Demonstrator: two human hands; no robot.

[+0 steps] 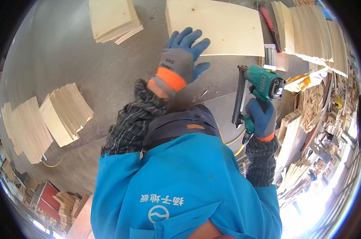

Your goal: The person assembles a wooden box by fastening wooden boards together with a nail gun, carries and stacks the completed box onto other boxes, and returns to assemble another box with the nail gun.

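Observation:
My left hand [182,55], in a blue and grey glove with an orange cuff, is open with its fingers spread. Its fingertips overlap the near left part of a pale wooden panel [224,28]; I cannot tell whether they touch it. In my right hand [262,117], gloved the same way, is a green pneumatic nail gun [260,83], gripped by its handle. The gun's long dark magazine points toward my body, and an air hose fitting [246,138] joins the handle's base. The gun is held right of the panel's near corner.
Stacks of thin wood sheets stand at the far left [114,20], near left [66,113] and far right [312,32] of the dark table [120,63]. A red-handled tool [269,24] lies right of the panel. A yellow hose [239,149] hangs by my right side. Wood scraps [312,107] are piled rightward.

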